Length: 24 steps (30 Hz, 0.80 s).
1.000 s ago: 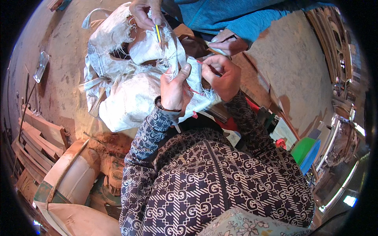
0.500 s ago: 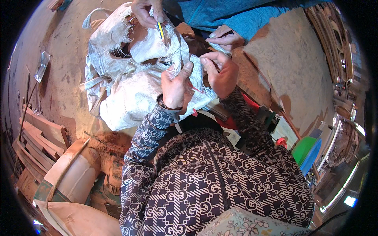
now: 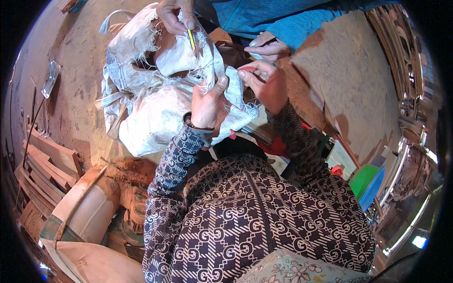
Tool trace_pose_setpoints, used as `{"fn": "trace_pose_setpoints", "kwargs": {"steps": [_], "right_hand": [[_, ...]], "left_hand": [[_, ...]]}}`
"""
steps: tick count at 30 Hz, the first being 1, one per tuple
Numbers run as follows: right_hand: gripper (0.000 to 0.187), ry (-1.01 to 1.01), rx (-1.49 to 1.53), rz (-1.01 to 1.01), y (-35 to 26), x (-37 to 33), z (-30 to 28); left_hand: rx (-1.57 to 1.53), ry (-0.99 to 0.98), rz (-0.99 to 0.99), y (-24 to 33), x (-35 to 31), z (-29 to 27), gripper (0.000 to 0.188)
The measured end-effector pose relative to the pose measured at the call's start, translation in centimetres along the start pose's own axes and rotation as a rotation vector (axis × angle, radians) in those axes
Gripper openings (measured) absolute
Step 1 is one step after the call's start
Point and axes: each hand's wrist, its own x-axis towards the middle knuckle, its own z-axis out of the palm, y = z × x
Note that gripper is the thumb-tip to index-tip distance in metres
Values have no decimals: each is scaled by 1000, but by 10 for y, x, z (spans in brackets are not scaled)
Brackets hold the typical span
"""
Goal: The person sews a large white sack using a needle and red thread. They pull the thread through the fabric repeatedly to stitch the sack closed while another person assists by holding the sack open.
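A frayed white woven sack (image 3: 155,115) lies bunched in front of me, with loose threads along its torn edges. My left hand (image 3: 206,104) is closed on the sack's edge, thumb on top. My right hand (image 3: 268,85), just right of it, is closed in a pinch, with a thin red strand (image 3: 247,69) at the fingertips. Across from me, a co-worker's hand (image 3: 175,14) holds a slim yellow-and-dark tool (image 3: 191,39) against the sack; its exact kind is unclear. The co-worker's other hand (image 3: 269,46) rests near a blue sleeve (image 3: 302,30), beyond my right hand.
Cut boards (image 3: 52,153) are stacked at left. A cream-and-green curved housing (image 3: 89,207) stands near a dusty motor (image 3: 138,210) at lower left. Green and blue round basins (image 3: 365,184) stand at right. Long wood strips (image 3: 394,47) lean at far right.
My right hand has shifted slightly, and a red strand now shows at its fingertips. My left hand stays on the sack. The co-worker's tool has moved slightly left.
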Motion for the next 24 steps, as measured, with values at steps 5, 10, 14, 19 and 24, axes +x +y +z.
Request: {"fn": "trace_pose_setpoints", "kwargs": {"steps": [5,10,14,19,24], "right_hand": [[14,7,-23,-37,0,13,-5],[14,40,251,30,13,9,13],[20,-25,424,166,12,3,9],[14,-21,301,131,-3,1,3],[11,105,117,-34,12,7,8]], "left_hand": [[245,-76,24,1,2,-16,20],[83,-48,44,1,1,-6,22],[22,-100,11,1,1,-11,23],[-15,-125,-46,0,5,-17,21],[44,-77,-37,3,4,-6,22]]}}
